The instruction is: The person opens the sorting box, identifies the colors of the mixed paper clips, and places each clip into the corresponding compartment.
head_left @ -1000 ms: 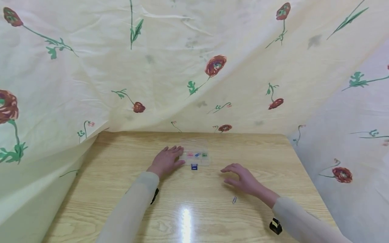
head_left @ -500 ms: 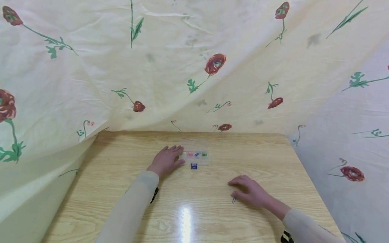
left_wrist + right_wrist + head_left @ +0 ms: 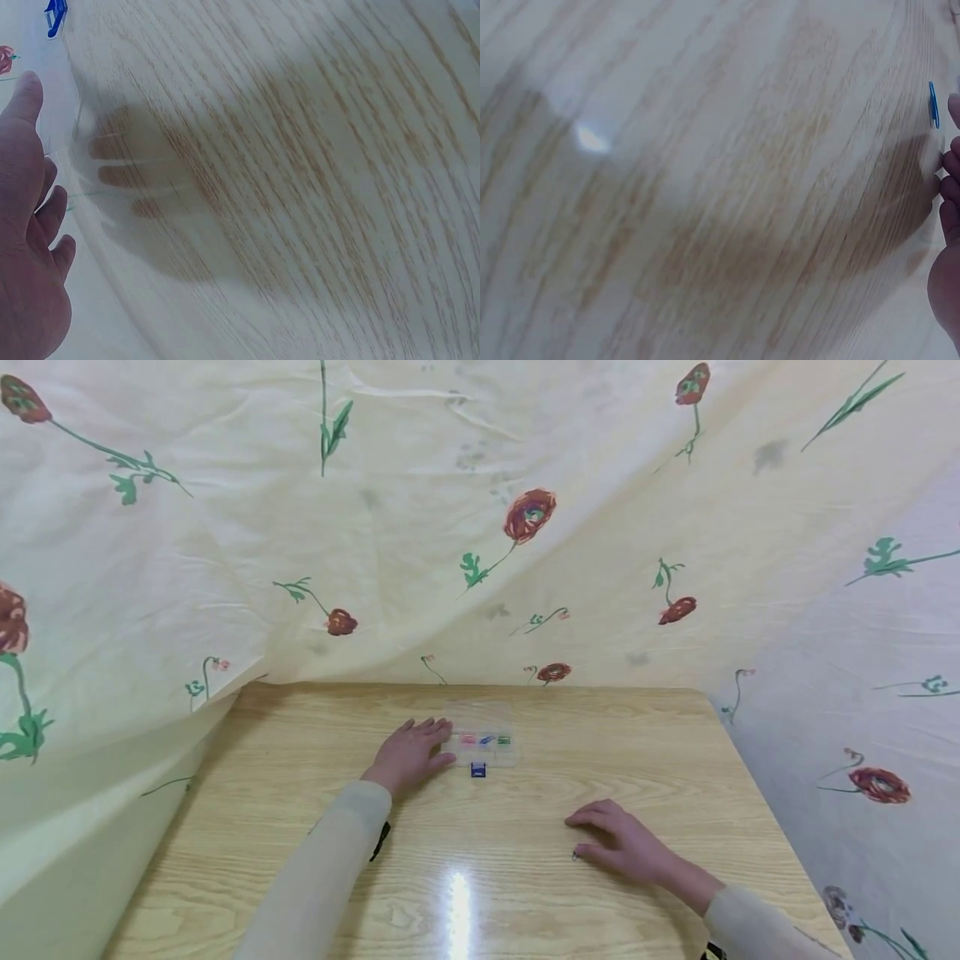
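My left hand [image 3: 408, 756] lies with straight, spread fingers at the left side of a clear plastic compartment box [image 3: 507, 760]. Its transparent lid [image 3: 480, 715] is raised at the back, and a blue latch [image 3: 478, 770] shows at the front. Small pink pieces [image 3: 468, 740], blue pieces [image 3: 487, 740] and green pieces [image 3: 504, 740] sit in separate compartments. Over the right part of the table, my right hand [image 3: 626, 843] has thumb and fingers apart. A blue paper clip [image 3: 934, 105] lies right at its thumb tip, mostly covered by the thumb in the head view.
The wooden table [image 3: 300, 718] has a bright light reflection [image 3: 459, 910] near the front. Floral cloth [image 3: 420, 527] hangs behind and along both sides. A dark wrist strap [image 3: 381, 842] shows beside the left sleeve.
My right hand has moved toward me and slightly right, coming down over the paper clip, which is now mostly hidden by the thumb. My left hand stays at the box.
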Demonstrator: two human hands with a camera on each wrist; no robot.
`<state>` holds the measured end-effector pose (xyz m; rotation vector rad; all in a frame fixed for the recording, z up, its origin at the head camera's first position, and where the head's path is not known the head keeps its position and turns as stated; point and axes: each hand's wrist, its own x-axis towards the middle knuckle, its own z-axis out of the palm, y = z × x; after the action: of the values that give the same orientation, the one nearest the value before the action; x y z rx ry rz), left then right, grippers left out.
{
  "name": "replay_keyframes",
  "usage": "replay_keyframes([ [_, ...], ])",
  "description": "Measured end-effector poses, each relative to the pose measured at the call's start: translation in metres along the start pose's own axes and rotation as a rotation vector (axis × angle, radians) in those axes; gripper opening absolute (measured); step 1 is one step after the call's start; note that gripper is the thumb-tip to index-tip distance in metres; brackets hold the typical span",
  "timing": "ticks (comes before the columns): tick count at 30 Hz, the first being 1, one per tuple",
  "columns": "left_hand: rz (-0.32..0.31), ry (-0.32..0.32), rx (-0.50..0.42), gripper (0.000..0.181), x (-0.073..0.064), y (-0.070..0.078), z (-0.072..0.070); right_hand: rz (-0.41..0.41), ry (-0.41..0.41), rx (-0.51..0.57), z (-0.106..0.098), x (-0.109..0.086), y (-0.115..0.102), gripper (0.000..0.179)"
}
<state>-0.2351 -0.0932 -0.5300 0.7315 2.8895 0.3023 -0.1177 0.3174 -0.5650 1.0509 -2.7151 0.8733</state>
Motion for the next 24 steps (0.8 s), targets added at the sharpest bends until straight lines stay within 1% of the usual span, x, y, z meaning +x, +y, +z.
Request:
replay_keyframes([
  [6,0.000,-0.008,-0.011,0.071,-0.002,0.000,0.000,0.035,-0.021,-0.009,0.002,-0.005,-0.004,0.039],
  [9,0.004,-0.002,-0.010,0.071,-0.001,-0.001,0.001,0.033,-0.023,-0.019,0.003,-0.008,-0.006,0.037],
  [12,0.007,0.000,-0.002,0.071,0.000,-0.001,0.002,0.001,-0.007,-0.027,0.005,-0.010,-0.005,0.035],
  [18,0.004,-0.001,-0.004,0.071,0.000,-0.001,0.002,-0.084,0.032,0.010,0.011,-0.010,-0.001,0.033],
  [24,-0.001,-0.004,0.001,0.071,-0.001,0.000,0.001,-0.111,0.049,0.032,0.012,-0.009,-0.003,0.031],
])
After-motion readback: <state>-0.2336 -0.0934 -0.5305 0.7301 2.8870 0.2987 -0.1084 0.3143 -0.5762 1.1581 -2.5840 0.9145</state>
